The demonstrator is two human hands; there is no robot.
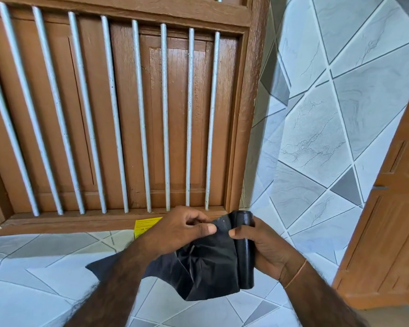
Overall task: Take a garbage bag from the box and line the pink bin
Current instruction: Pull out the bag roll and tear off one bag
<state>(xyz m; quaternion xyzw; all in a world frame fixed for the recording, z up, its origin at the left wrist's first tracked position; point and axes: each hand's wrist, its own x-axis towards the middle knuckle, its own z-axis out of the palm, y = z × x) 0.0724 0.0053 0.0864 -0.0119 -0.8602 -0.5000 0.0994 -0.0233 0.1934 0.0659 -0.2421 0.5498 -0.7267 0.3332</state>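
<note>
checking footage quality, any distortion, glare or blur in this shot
Head view: wide-angle distortion bows the white bars outward toward the left edge; even daylight with soft sheen on the wall tiles, no harsh glare; focus is sharp on the left hand, right hand and black bag roll; forearms soften slightly at the bottom.

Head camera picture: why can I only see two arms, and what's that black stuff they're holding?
The camera sits on a person's head and looks down, so you see only their arms. There is no robot here, just two hands. The right hand grips a roll of black garbage bags. The left hand pinches the loose black bag unrolled from it, which hangs crumpled below. Behind is a brown wooden window with grey bars. A yellow box peeks out behind the left hand. The pink bin isn't in view.
</note>
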